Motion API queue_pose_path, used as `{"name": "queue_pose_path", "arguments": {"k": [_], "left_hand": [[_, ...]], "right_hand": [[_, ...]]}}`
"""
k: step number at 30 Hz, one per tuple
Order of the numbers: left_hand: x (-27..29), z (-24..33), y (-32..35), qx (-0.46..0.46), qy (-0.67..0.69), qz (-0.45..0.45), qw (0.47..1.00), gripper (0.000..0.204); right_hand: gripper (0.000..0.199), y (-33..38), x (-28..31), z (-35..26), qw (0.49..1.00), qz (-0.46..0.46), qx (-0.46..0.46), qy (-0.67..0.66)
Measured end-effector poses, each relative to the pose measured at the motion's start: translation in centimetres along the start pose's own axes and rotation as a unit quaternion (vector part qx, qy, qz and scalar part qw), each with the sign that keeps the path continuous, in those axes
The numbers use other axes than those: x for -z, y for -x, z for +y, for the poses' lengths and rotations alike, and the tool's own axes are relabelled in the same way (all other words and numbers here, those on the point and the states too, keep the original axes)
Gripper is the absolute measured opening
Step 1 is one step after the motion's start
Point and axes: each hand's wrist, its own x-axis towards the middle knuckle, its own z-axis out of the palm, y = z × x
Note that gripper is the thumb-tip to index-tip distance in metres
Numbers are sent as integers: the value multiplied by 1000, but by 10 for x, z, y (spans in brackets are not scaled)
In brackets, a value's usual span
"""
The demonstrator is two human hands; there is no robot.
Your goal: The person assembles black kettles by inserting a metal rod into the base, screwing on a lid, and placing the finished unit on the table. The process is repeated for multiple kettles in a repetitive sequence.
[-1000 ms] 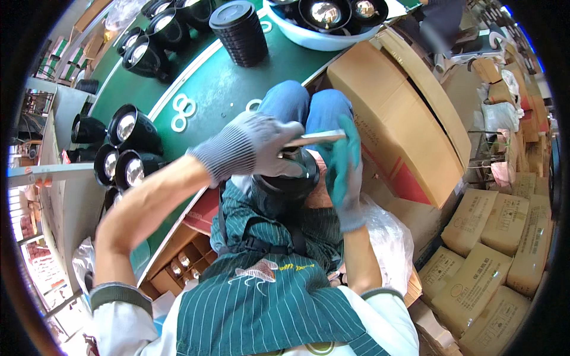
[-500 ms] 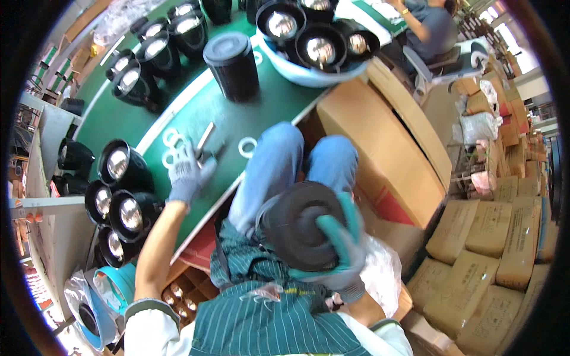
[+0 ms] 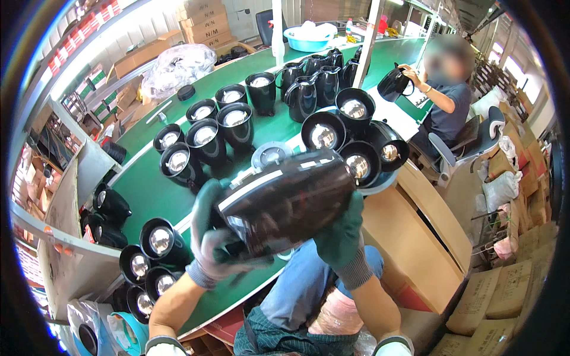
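A glossy black jug body (image 3: 291, 202) lies on its side in the air above my lap, slightly blurred. My left hand (image 3: 211, 240), in a grey and green work glove, grips its left end. At the right end my right hand (image 3: 344, 234), in a matching glove, is wrapped round it from below. Just behind the jug shows the grey round top (image 3: 272, 155) of a container on the green bench, mostly hidden. Black jug bodies with silvery liners (image 3: 205, 135) stand on the bench beyond my left hand. More lined bodies (image 3: 159, 240) are stacked to its left.
A light blue basin (image 3: 380, 184) holds several lined black bodies at the right bench edge. Finished-looking black jugs (image 3: 300, 98) stand farther back. Across the right side, a seated person (image 3: 448, 95) holds a black jug. Cardboard boxes (image 3: 409, 237) stand beside my knees.
My left hand has left the white rings on the bench and now grips the jug. My right hand has raised the jug from my lap. The view has tilted up, showing more bench.
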Motion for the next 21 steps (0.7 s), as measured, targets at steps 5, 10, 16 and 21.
{"name": "queue_pose_path", "arguments": {"k": [5, 10, 16, 21], "left_hand": [[-42, -97, -114, 184, -28, 12, 982, 65], [-124, -261, -201, 109, -310, -117, 937, 63], [-205, -359, -191, 105, -309, -286, 901, 66], [-205, -389, -187, 96, -313, -373, 868, 66]], "right_hand": [[74, -27, -13, -21, 998, 12, -31, 53], [76, 20, 52, -34, 990, 36, -99, 89], [76, 46, 132, -31, 986, 155, -45, 36], [79, 38, 134, -28, 982, 159, -82, -58]]}}
